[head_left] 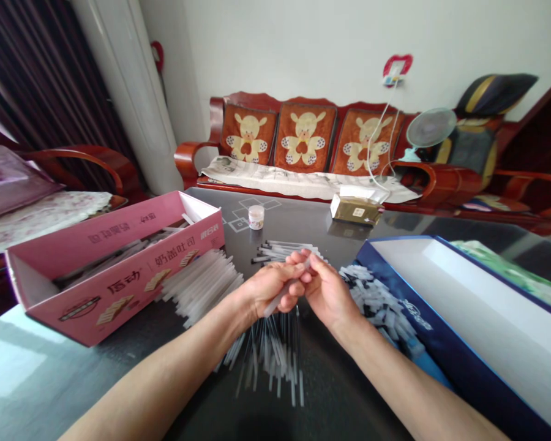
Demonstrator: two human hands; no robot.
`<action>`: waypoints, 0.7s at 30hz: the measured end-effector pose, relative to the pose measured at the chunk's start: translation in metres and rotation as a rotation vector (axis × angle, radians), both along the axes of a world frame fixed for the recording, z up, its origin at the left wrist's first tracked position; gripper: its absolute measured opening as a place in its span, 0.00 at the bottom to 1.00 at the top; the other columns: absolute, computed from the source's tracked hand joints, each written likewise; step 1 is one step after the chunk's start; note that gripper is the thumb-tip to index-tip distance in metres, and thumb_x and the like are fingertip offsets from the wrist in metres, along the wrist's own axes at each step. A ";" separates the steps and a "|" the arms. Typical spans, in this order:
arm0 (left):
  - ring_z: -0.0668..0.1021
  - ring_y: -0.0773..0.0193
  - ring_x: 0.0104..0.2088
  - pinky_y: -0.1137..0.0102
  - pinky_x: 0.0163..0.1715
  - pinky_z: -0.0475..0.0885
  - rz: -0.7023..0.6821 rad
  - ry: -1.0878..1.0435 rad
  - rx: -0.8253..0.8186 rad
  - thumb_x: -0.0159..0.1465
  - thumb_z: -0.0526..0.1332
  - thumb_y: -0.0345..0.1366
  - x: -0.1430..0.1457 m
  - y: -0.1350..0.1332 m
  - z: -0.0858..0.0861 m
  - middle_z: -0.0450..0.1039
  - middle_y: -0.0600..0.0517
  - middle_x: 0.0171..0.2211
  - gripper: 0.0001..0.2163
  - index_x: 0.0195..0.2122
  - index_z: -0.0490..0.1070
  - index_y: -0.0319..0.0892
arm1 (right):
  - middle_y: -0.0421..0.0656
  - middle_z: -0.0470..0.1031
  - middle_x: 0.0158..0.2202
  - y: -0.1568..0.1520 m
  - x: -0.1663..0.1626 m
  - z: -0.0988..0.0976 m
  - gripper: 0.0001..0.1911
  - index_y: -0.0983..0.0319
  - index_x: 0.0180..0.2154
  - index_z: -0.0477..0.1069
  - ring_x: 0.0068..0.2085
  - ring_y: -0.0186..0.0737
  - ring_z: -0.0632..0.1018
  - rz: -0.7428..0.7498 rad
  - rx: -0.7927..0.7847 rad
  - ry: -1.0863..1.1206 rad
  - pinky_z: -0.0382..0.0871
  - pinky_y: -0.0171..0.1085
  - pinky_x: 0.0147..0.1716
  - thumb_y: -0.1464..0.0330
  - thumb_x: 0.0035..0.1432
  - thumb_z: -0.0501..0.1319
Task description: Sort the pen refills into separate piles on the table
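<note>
Both hands meet above the dark table (64, 392) — the left hand (269, 288) is closed around a frosted clear pen barrel (282, 295), and the right hand (324, 288) pinches its upper end, fingertips hiding the tip. The pink box (119, 288) bears Chinese lettering, too small to read surely; the blue box (463, 343) is cut off at right — loose refills (275, 349) lie blurred below

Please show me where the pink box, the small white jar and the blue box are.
pink box (119, 288), head view, on its front wall.
small white jar (256, 217), head view, on its side.
blue box (463, 361), head view, on its near outer wall.
</note>
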State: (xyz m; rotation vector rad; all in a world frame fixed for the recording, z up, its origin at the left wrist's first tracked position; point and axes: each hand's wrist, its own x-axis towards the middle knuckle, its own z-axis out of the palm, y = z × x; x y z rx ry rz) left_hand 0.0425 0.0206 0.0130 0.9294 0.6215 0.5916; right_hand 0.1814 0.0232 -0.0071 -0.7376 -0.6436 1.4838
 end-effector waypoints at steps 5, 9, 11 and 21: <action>0.60 0.76 0.10 0.78 0.12 0.56 0.018 0.020 0.261 0.63 0.53 0.49 0.000 -0.005 0.008 0.59 0.60 0.16 0.17 0.36 0.68 0.38 | 0.38 0.81 0.33 0.017 0.028 0.000 0.07 0.58 0.33 0.73 0.41 0.37 0.80 -0.111 0.033 0.060 0.74 0.37 0.40 0.64 0.50 0.67; 0.71 0.70 0.18 0.75 0.22 0.66 0.239 0.752 0.951 0.65 0.52 0.42 -0.020 0.006 0.021 0.68 0.56 0.19 0.16 0.49 0.69 0.39 | 0.42 0.80 0.32 0.013 0.020 -0.020 0.15 0.60 0.38 0.73 0.36 0.39 0.80 -0.067 0.106 -0.129 0.74 0.38 0.35 0.61 0.50 0.67; 0.78 0.63 0.29 0.70 0.33 0.71 0.340 1.163 1.175 0.64 0.52 0.35 -0.038 0.015 0.027 0.75 0.50 0.28 0.18 0.54 0.66 0.40 | 0.43 0.80 0.31 0.008 0.011 -0.031 0.17 0.61 0.41 0.73 0.35 0.40 0.80 -0.052 0.128 -0.256 0.73 0.37 0.33 0.59 0.52 0.66; 0.79 0.52 0.40 0.64 0.40 0.72 0.240 1.728 1.068 0.58 0.49 0.32 -0.091 0.042 0.031 0.79 0.44 0.35 0.15 0.35 0.77 0.42 | 0.43 0.78 0.29 0.003 0.006 -0.042 0.17 0.62 0.41 0.72 0.32 0.39 0.78 -0.070 0.224 -0.528 0.71 0.36 0.31 0.56 0.56 0.60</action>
